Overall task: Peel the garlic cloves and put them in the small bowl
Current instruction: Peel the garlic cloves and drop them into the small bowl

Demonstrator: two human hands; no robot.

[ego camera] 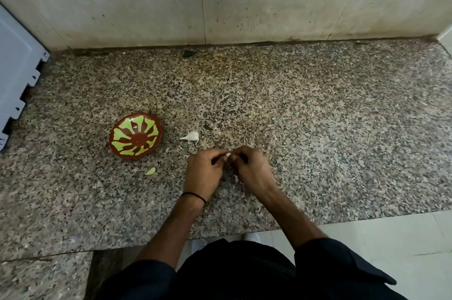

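A small brown bowl (135,135) with a green pattern sits on the speckled granite counter (318,128), left of my hands. A white garlic piece with its stem (191,137) lies just right of the bowl. A pale peeled clove or peel scrap (151,171) lies in front of the bowl. My left hand (204,172) and my right hand (252,170) meet fingertip to fingertip over the counter, both pinching a small garlic clove (227,155) that is mostly hidden by the fingers. A bit of white peel (236,178) shows under my right hand.
A stained stone wall (220,1) rises behind the counter. A grey-white appliance panel (17,74) stands at the far left. The counter's front edge runs near my body, with pale floor tiles (391,238) at the lower right.
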